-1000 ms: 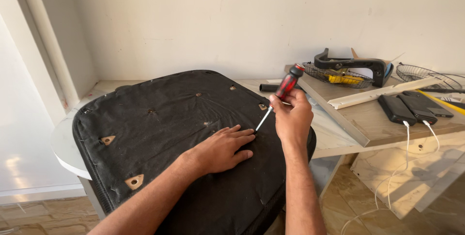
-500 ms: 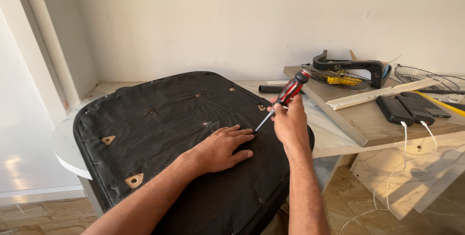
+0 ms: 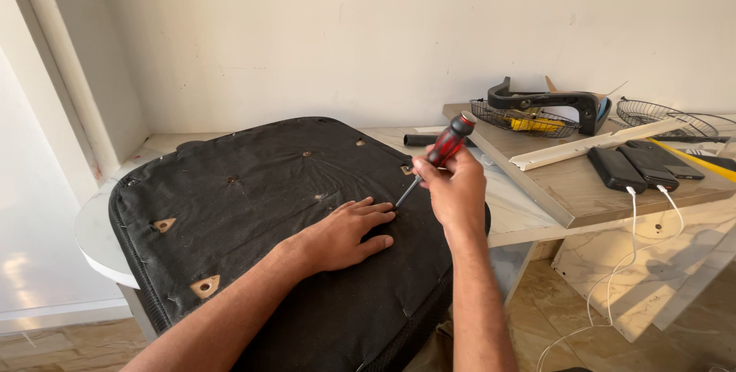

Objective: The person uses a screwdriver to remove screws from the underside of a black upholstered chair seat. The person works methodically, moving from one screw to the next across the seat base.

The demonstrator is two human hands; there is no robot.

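Wire basket point(image 3: 521, 119) holding yellow bits, perhaps tools, on the board point(image 3: 567, 188); right hand point(image 3: 456, 188) fisted around the screwdriver point(image 3: 437, 156), tilted, handle up-right, tip down-left on the black seat point(image 3: 291, 211) beside the flat, spread left hand point(image 3: 349, 230).

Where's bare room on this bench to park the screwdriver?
Free: white tabletop left of the black seat cushion, and the marble strip between cushion and wood board. Crowded: board's far end, with wire baskets, armrest, phones.
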